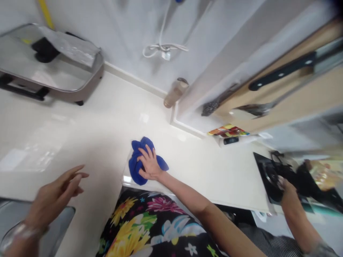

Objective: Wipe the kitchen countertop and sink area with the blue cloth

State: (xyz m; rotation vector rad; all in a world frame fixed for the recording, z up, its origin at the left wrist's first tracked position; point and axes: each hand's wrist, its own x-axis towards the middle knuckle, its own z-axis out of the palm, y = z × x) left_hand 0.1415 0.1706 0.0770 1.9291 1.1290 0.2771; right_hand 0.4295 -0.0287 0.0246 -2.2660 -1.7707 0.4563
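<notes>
My right hand (150, 165) lies palm down on a bunched blue cloth (135, 165), fingers spread over it, pressing it onto the white counter (88, 135) near its front edge. My left hand (55, 195) hovers at the lower left above the counter. It is open, its fingers stretched out and slightly blurred, and it holds nothing. A silver bracelet (16, 232) is on that wrist. My flowered clothing (144, 228) fills the bottom middle.
Another person's hand (286, 185) is at the black gas stove (270, 175) on the right. A metal appliance (50, 67) stands at the back left. A bottle (175, 92), a white cord (163, 48) and hanging knives (281, 73) line the wall. Packets (227, 131) lie behind the stove.
</notes>
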